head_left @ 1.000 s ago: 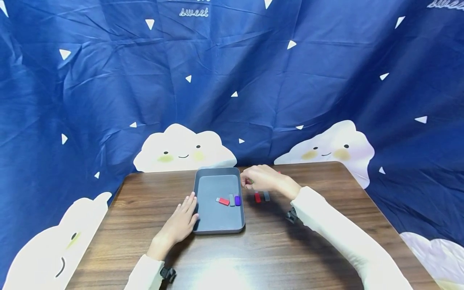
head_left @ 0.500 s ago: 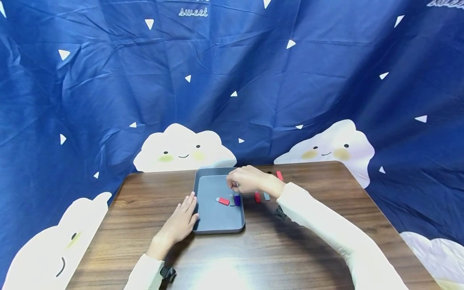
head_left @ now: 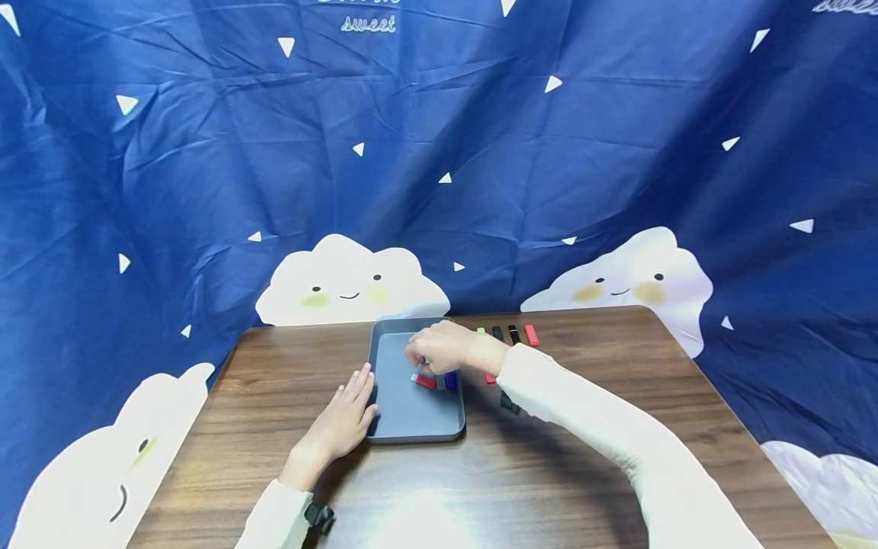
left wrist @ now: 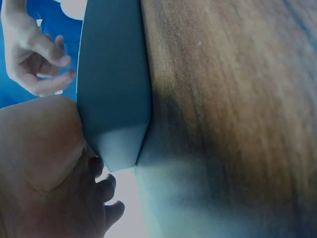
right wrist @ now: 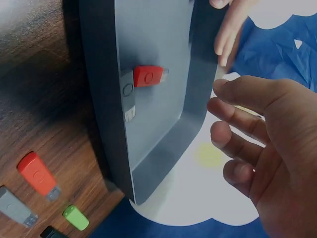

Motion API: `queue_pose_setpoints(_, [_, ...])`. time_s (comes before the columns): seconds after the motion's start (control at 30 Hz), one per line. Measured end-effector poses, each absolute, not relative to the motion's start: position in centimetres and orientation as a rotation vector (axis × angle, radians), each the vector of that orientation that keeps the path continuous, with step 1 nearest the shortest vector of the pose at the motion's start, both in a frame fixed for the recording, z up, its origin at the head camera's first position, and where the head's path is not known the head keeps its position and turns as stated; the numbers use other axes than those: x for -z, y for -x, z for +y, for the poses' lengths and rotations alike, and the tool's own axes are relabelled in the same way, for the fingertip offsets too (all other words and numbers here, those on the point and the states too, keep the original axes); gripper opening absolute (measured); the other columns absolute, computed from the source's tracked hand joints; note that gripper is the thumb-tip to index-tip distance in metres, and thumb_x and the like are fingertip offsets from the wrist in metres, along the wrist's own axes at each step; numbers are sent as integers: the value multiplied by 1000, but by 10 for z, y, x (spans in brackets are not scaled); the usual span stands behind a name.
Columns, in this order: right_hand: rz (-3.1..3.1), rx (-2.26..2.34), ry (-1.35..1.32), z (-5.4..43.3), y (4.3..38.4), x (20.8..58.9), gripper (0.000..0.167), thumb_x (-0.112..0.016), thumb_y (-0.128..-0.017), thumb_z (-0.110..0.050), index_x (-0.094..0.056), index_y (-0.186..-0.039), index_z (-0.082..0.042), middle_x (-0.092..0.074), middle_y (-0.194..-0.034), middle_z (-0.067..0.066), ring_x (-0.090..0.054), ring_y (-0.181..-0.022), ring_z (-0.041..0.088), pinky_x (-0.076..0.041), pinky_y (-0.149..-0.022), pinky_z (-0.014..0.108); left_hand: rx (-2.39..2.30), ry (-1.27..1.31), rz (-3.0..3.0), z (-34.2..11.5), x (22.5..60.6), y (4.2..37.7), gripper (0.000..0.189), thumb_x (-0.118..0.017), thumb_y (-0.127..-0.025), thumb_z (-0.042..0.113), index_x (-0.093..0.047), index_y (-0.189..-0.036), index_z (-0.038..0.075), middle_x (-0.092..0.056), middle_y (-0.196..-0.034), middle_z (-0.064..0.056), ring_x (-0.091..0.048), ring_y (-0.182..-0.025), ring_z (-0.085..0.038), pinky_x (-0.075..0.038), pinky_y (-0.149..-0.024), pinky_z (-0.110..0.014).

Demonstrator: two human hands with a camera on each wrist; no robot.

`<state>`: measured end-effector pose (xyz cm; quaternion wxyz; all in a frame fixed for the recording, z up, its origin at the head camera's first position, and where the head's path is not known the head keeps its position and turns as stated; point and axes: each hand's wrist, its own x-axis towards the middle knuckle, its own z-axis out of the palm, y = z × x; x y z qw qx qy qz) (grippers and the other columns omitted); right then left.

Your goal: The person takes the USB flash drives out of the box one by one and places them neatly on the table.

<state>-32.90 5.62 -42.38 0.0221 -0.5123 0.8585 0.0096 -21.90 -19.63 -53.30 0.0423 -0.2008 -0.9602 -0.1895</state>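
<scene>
My right hand (head_left: 439,349) hangs over the grey tray (head_left: 411,427) with fingers curled inward; in the right wrist view the fingers (right wrist: 240,131) are bent, and I cannot tell whether something small is between them. Below it in the tray lie a red USB stick (head_left: 424,381), a grey USB stick (right wrist: 128,91) and a purple USB stick (head_left: 450,380). My left hand (head_left: 343,415) rests at the tray's left wall, fingers extended and touching the rim. In the left wrist view the right hand (left wrist: 37,57) shows beyond the tray wall (left wrist: 116,74).
On the wooden table (head_left: 583,427), right of the tray, lie a green USB stick (right wrist: 76,217), black ones (head_left: 514,333), red ones (head_left: 531,335) and a grey one (right wrist: 17,206). A blue curtain (head_left: 439,152) with white clouds hangs behind the table.
My right hand has moved left, from beside the tray's right edge to above its middle, uncovering sticks at the back right of the table. The left hand stays where it was.
</scene>
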Motion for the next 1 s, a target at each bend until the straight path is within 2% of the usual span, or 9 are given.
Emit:
queue_pose_setpoints(0.2, [2610, -98, 1572, 42, 330, 429, 20, -82, -92, -20, -77, -111, -19, -74, -109, -8, -71, -91, 12, -61, -79, 31, 578, 582, -2990, -194, 527, 217, 61, -52, -110, 19, -35, -160, -12, -27, -173, -28, -29, -159, -50, -27, -128, -69])
queue_pose_setpoints(0.47, [2578, -234, 1541, 32, 336, 437, 26, -82, -94, -24, -76, -119, -23, -73, -117, -10, -72, -99, 11, -61, -86, 31, 600, 612, -2960, -197, 528, 217, 61, -48, -112, 23, -34, -161, -11, -26, -173, -27, -29, -158, -51, -29, -125, -71])
queue_pose_setpoints(0.6, [2561, -309, 1505, 31, 337, 441, 33, -81, -94, -24, -75, -126, -26, -71, -123, -10, -69, -95, 12, -61, -86, 32, 625, 625, -2950, -197, 529, 218, 61, -48, -112, 23, -34, -161, -11, -26, -174, -27, -29, -157, -53, -28, -124, -73])
queue_pose_setpoints(0.77, [2530, -371, 1488, 30, 337, 444, 41, -81, -94, -25, -71, -134, -29, -68, -133, -8, -63, -88, 14, -61, -87, 33, 579, 601, -2966, -198, 534, 220, 62, -49, -112, 23, -33, -162, -10, -25, -175, -25, -28, -159, -49, -27, -127, -70])
queue_pose_setpoints(1.0, [2534, -453, 1480, 26, 339, 455, 50, -85, -89, -26, -69, -136, -33, -65, -132, -11, -65, -87, 15, -61, -84, 33, 519, 579, -2993, -200, 538, 224, 63, -50, -113, 26, -32, -164, -6, -21, -177, -20, -27, -162, -44, -28, -129, -66])
